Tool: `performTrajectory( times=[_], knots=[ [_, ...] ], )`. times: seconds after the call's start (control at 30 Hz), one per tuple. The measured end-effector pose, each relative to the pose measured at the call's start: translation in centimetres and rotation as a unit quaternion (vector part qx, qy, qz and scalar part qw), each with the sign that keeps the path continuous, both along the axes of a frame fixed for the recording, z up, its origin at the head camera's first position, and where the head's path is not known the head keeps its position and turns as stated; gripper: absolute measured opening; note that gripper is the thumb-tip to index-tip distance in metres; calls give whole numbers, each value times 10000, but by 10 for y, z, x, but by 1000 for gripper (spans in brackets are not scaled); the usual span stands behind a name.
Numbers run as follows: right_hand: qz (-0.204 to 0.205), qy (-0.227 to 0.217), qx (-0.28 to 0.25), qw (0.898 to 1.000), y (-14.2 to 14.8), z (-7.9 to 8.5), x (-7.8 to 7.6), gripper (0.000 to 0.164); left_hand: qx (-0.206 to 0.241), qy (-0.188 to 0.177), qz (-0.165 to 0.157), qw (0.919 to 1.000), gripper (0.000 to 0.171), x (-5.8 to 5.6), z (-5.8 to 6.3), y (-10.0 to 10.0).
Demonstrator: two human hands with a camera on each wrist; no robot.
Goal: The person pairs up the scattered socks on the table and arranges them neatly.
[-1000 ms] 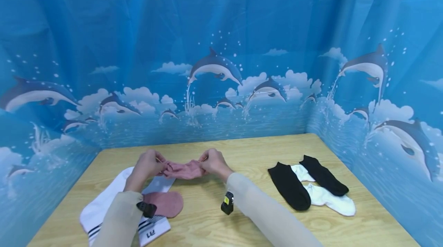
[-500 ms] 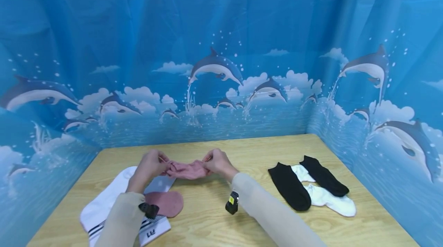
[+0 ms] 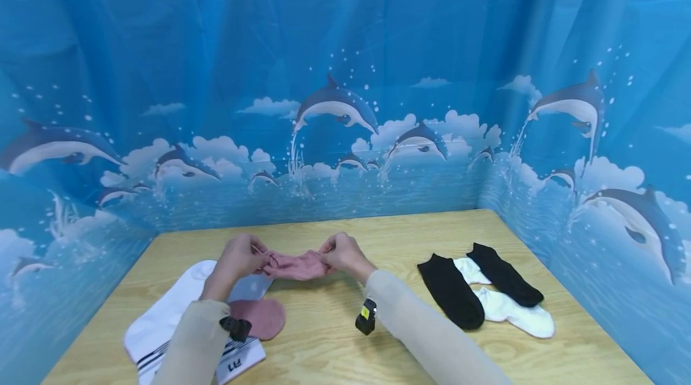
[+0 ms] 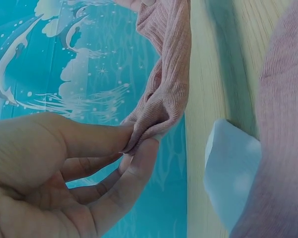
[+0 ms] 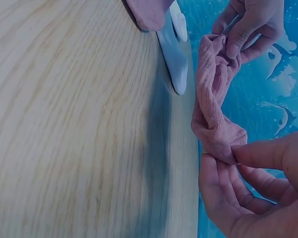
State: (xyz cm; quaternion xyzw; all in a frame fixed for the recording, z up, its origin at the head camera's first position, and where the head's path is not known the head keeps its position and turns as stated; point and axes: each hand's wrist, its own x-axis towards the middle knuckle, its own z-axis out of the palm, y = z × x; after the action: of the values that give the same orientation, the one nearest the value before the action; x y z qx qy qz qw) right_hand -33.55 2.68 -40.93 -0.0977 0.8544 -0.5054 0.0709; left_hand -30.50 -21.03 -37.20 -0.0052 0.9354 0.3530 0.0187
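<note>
A ribbed pink sock (image 3: 297, 267) is stretched sideways between both hands, held above the table in the head view. My left hand (image 3: 240, 257) pinches one end between thumb and fingers; the left wrist view shows the sock (image 4: 171, 74) gathered into folds at that pinch. The opposite end is pinched by my right hand (image 3: 345, 255), and in the right wrist view the sock (image 5: 213, 94) looks twisted along its length. Below the left forearm, a second pink sock (image 3: 264, 318) lies flat across a white sock with black stripes (image 3: 240, 358).
Another white striped sock (image 3: 162, 307) lies at the left, partly behind the left sleeve. Toward the right are two black socks (image 3: 450, 292) (image 3: 504, 274) over white socks (image 3: 520, 315). A blue dolphin-print curtain (image 3: 345, 181) borders the wooden table (image 3: 378, 235).
Both hands have shifted slightly to the right with the pink sock pinched between them. The socks lying on the table have not moved.
</note>
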Motion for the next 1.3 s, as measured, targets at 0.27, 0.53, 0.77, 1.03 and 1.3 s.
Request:
performTrajectory(
  times=[0.27, 0.53, 0.77, 1.03, 1.3],
  knots=[
    [-27, 46, 62, 10000, 3, -1, 1, 7, 30, -45, 6, 10000, 14, -2, -3, 4],
    [-59, 68, 149, 9998, 6, 1, 1, 7, -26, -161, 108, 9998, 15, -3, -1, 11],
    [-92, 47, 107, 9999, 11, 1, -2, 8, 25, -227, 45, 9997, 17, -5, 3, 16],
    [-135, 123, 148, 9997, 16, 2, -2, 9, 72, -85, -61, 9999, 16, -7, 2, 18],
    [-178, 69, 195, 9996, 21, -1, -4, 8, 77, -141, -17, 9999, 18, -9, -1, 24]
  ],
)
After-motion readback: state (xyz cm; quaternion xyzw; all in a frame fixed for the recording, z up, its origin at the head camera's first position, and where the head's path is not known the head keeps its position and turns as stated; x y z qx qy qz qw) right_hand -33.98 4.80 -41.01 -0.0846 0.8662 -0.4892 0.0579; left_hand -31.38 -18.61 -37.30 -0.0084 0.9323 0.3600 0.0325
